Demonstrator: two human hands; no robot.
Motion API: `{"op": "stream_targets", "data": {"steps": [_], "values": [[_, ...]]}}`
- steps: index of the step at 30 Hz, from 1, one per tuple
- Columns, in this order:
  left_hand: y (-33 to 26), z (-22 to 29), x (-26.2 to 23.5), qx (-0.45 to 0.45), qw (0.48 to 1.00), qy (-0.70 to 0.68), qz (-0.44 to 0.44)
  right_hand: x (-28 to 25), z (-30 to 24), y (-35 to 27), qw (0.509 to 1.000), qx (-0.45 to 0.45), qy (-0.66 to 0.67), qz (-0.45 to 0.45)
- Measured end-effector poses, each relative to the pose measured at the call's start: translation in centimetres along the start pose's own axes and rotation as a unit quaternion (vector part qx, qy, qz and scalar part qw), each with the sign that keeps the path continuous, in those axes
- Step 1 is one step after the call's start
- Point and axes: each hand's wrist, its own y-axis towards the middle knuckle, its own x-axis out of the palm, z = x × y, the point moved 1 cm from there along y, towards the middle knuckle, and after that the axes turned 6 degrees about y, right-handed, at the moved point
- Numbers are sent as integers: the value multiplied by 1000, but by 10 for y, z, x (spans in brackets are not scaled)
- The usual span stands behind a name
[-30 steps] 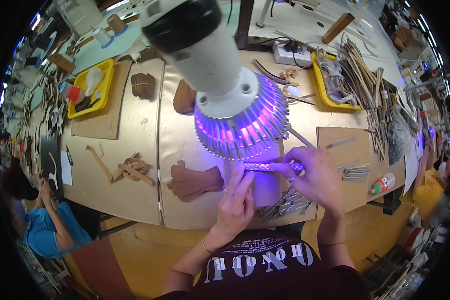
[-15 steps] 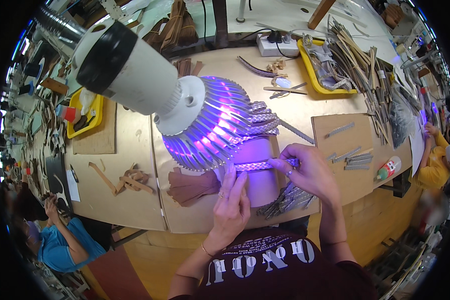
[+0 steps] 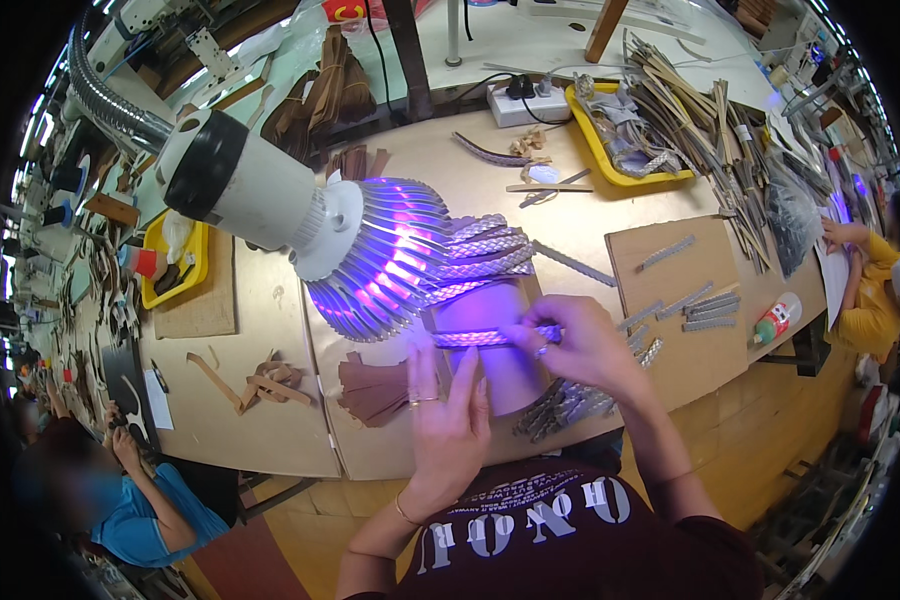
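A silver braided strip [image 3: 485,337] lies across a cardboard pad [image 3: 500,350] lit purple by a finned work lamp [image 3: 370,260] on a flexible arm. My right hand [image 3: 580,345] pinches the strip's right end. My left hand [image 3: 450,410], with a ring, rests flat just below the strip, fingers pointing up at it. More braided strips [image 3: 485,250] lie side by side above the pad, partly under the lamp. A heap of them [image 3: 560,405] sits under my right wrist.
Brown leather cut pieces [image 3: 375,390] lie left of the pad. A board [image 3: 690,300] with several strips and a glue bottle [image 3: 778,318] are at right. Yellow trays [image 3: 620,150] [image 3: 175,262], a power strip [image 3: 518,105], and people at left [image 3: 130,500] and right [image 3: 860,290].
The view has shifted, so the lamp now sits further up and left. My left hand has slid lower and flatter below the strip; my right hand still holds the strip's end.
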Motion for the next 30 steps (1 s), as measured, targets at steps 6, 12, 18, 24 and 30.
{"op": "stream_targets", "data": {"steps": [6,12,18,24,30], "values": [[-3,4,5,-12,988,-153,-4,2,-21,8,997,11,-72,-31],[-1,2,13,8,987,-136,-84,-6,0,-3,993,67,96,10],[-2,1,13,40,990,-102,-94,4,17,-8,978,76,186,50],[2,4,9,25,989,-78,-127,0,17,-7,977,104,183,34],[8,9,5,38,992,-6,-119,8,26,-9,978,52,191,70]]}}
